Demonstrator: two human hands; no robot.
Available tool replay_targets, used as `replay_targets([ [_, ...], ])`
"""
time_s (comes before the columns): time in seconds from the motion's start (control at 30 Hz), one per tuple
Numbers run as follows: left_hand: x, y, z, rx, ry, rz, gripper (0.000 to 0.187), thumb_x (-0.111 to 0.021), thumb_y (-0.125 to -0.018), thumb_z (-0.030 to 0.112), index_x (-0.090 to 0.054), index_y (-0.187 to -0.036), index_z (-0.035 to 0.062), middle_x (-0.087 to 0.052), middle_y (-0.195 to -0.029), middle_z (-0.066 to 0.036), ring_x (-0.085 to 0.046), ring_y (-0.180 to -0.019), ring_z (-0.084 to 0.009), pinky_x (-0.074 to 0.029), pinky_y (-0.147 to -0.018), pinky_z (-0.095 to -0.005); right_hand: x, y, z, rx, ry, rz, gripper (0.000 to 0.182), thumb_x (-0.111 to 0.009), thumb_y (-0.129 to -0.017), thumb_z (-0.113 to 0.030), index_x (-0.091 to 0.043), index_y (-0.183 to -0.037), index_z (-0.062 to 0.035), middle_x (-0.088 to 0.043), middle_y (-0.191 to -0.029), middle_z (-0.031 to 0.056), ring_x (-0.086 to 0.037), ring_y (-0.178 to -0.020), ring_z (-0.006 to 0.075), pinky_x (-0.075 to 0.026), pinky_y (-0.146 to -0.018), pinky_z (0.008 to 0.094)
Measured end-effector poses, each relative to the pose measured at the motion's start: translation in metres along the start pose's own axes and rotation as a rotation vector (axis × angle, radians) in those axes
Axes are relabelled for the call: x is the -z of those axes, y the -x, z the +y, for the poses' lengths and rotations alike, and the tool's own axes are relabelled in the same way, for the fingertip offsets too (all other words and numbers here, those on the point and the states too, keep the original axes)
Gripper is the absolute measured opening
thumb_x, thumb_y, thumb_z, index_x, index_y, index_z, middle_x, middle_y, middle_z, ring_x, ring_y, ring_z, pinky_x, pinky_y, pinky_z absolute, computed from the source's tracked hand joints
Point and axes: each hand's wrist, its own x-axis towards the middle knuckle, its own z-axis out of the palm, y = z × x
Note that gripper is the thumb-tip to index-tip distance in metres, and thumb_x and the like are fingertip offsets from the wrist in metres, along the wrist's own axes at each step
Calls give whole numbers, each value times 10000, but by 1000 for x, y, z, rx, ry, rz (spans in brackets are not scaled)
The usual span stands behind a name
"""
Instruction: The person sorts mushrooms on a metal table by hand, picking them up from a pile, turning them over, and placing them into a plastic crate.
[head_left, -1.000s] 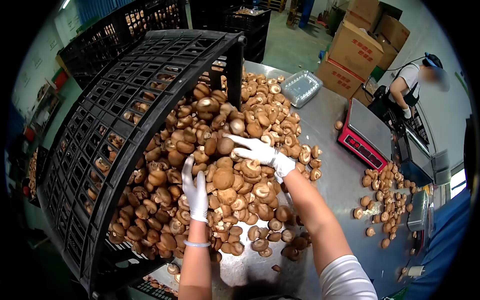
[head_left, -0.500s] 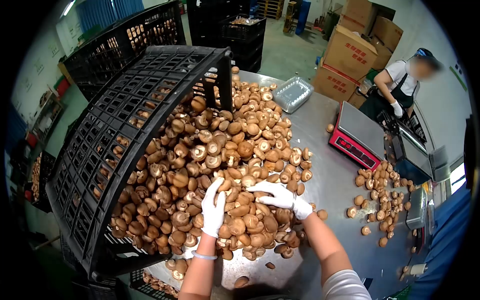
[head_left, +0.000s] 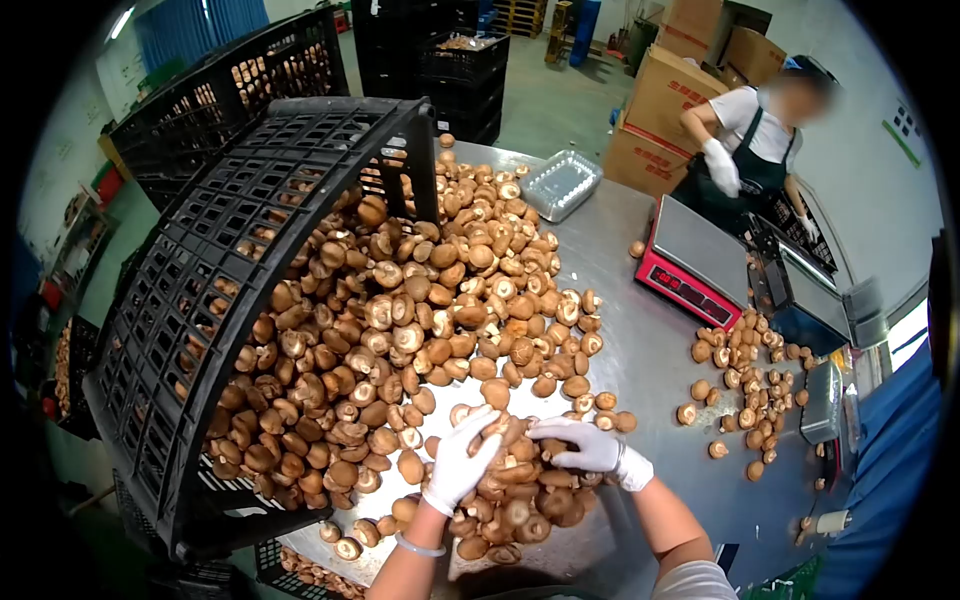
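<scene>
A heap of brown shiitake mushrooms spills from a tipped black crate across the metal table. Near the front edge, a smaller pile of mushrooms lies between my two white-gloved hands. My left hand rests against the left of this pile, thumb apart from its bent fingers. From the right, my right hand reaches over the pile with fingers stretched out. Both hands touch mushrooms without closing around any. Some fingertips are hidden among the caps.
A clear plastic box and a red scale stand farther back. Loose mushrooms lie at the right, beside another plastic box. Across the table stands a co-worker in white gloves. Cartons and stacked crates are behind.
Both my hands have drawn a pile of mushrooms towards me, away from the main heap, baring a strip of table between. The co-worker has straightened and raised a hand.
</scene>
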Motion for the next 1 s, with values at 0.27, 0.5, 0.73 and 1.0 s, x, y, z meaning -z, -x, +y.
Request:
replay_targets([
  [0.27,-5,31,26,-64,-170,-132,452,-733,-737,136,-584,-1151,31,-594,-1158,-175,-581,-1047,-332,-479,-880,-355,19,26,0,-119,63,30,392,-671,-777,-225,-592,-1138,-94,-563,-1179,124,-527,-1085,286,-413,-940,381],
  [0.5,32,79,35,-18,-427,54,387,-663,-742,233,-647,-1059,10,-616,-1137,-160,-561,-1077,-315,-393,-986,-416,88,-52,108,-443,499,827,352,-630,-803,-308,-596,-1095,-114,-581,-999,135,-577,-947,283,-467,-833,381],
  [0.73,80,200,-3,250,-882,460,411,-442,-942,250,-475,-1260,-8,-426,-1346,-185,-362,-1281,-341,-252,-1085,-457,75,-89,103,-267,452,843,315,-642,-755,-271,-573,-1013,-105,-558,-956,133,-561,-907,323,-465,-782,413],
  [1.0,61,214,-36,413,-987,443,596,-415,-912,355,-347,-1370,-19,-329,-1431,-214,-231,-1356,-398,-106,-1097,-541,62,-180,82,-296,857,330,610,-745,-698,-358,-500,-1231,-192,-562,-1058,103,-569,-974,294,-486,-804,410],
])
